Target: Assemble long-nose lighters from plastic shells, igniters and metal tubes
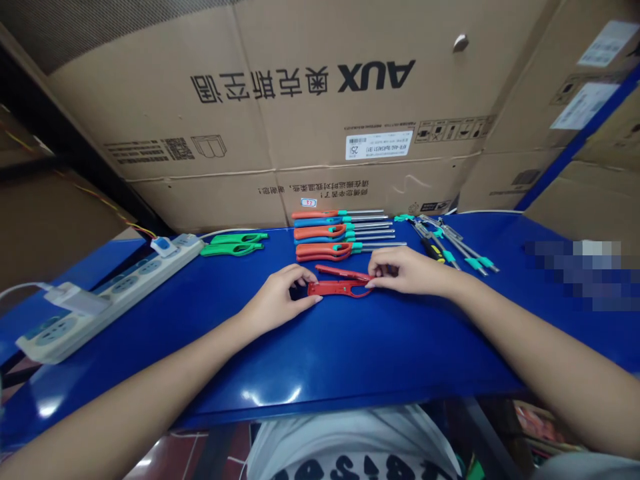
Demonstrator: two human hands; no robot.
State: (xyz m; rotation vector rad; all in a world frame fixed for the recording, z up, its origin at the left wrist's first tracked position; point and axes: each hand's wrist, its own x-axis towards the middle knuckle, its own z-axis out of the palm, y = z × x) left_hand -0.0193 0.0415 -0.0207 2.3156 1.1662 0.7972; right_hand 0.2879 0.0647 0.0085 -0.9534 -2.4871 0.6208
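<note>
A red plastic lighter shell (336, 287) lies on the blue table (320, 360) between my hands, with a second red shell piece (343, 272) just behind it. My left hand (281, 295) pinches the left end of the front shell. My right hand (407, 270) has its fingers closed on the right ends of both red pieces. Behind them lies a row of assembled long-nozzle lighters (340, 235), red and blue with teal collars and metal tubes.
Two green lighter shells (234, 244) lie at the back left. A white power strip (107, 293) runs along the left edge. A heap of metal tubes with teal ends and a screwdriver (447, 247) sits at the back right. Large cardboard boxes (310, 113) wall off the back.
</note>
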